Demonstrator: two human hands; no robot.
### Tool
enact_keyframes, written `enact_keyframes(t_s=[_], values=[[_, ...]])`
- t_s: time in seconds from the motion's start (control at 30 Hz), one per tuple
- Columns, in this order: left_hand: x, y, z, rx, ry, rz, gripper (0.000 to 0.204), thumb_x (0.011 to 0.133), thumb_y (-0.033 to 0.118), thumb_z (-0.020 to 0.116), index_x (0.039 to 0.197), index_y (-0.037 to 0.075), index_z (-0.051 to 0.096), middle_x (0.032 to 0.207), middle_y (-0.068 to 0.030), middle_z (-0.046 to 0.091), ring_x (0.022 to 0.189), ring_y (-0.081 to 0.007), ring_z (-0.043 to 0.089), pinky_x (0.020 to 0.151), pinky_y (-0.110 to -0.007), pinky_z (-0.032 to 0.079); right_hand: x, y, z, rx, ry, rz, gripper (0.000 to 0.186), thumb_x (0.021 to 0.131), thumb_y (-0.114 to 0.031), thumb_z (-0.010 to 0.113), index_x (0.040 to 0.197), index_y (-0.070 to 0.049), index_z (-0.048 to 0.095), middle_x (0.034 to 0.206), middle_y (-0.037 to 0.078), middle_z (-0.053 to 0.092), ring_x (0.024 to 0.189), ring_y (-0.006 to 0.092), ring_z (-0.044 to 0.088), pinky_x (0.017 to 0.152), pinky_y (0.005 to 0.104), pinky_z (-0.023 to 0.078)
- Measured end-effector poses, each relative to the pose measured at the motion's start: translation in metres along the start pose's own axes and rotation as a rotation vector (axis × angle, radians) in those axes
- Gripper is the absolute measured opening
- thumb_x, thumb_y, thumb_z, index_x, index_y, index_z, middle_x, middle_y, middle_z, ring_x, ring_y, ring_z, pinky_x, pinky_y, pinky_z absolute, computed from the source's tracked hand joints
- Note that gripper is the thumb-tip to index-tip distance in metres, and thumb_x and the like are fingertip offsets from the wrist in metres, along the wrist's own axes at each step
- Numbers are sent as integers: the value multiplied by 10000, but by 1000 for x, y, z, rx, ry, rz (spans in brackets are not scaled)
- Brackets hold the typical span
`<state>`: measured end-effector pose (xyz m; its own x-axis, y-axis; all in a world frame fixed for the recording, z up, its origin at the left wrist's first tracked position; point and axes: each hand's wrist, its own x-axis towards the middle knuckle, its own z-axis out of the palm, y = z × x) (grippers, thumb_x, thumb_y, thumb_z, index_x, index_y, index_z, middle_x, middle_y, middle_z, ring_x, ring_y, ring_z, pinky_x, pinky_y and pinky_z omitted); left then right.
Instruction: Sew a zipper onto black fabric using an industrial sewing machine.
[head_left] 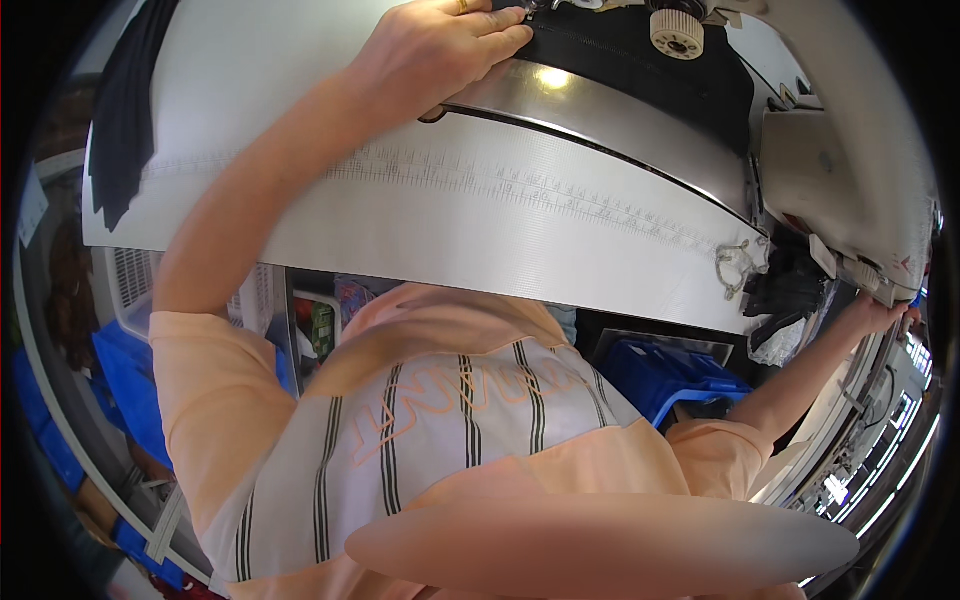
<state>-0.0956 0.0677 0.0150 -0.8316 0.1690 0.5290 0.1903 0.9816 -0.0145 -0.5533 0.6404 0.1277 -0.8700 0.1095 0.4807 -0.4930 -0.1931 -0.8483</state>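
My left hand point(440, 50), with a ring on one finger, lies at the top of the view, fingers together and pressed on the edge of a black fabric point(620, 75). The fabric rests on the shiny metal plate point(600, 110) of a sewing machine point(840, 180), below a white ribbed knob point(677, 35). My right hand point(885, 315) reaches far out to the right and touches the underside of the machine's end. Its fingers are partly hidden, so I cannot tell whether it grips anything.
A white table point(450, 215) with printed ruler marks curves across the view. Dark cloth point(125, 110) hangs over its left end. Blue bins stand under the table at the left point(125, 370) and right point(680, 375). Black scraps point(785, 285) hang by the machine.
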Motion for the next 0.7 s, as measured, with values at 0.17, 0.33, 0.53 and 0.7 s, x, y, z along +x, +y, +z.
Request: enact_keyframes(t_s=[0.17,0.33,0.53,0.7], values=[[0,0,4,72,75,40,310,777,96,732,1078,37,690,1115,-62,701,911,-198,652,761,-285,556,-89,-65,95,-594,369,-481,311,925,-193,570,1058,81,631,1078,197,693,1012,323,667,968,454,473],[-1,-1,6,50,104,19,299,772,89,734,1064,39,692,1090,-65,704,889,-195,662,752,-282,556,-263,-68,231,-693,-583,-645,168,934,-39,590,1044,50,680,1017,144,710,951,246,668,909,334,505],[1,-5,6,23,129,46,289,755,80,737,1036,29,696,1052,-74,715,876,-204,673,749,-284,555,-346,-3,331,-490,-1126,-693,258,811,-54,717,1067,-79,695,1067,65,692,998,257,618,866,349,487],[-2,-5,3,29,101,84,312,745,71,712,1053,25,690,1101,-76,709,892,-203,672,753,-281,555,-354,6,363,-609,-1214,-689,254,884,-81,650,1135,-87,688,1161,57,672,1030,220,620,866,309,501]])
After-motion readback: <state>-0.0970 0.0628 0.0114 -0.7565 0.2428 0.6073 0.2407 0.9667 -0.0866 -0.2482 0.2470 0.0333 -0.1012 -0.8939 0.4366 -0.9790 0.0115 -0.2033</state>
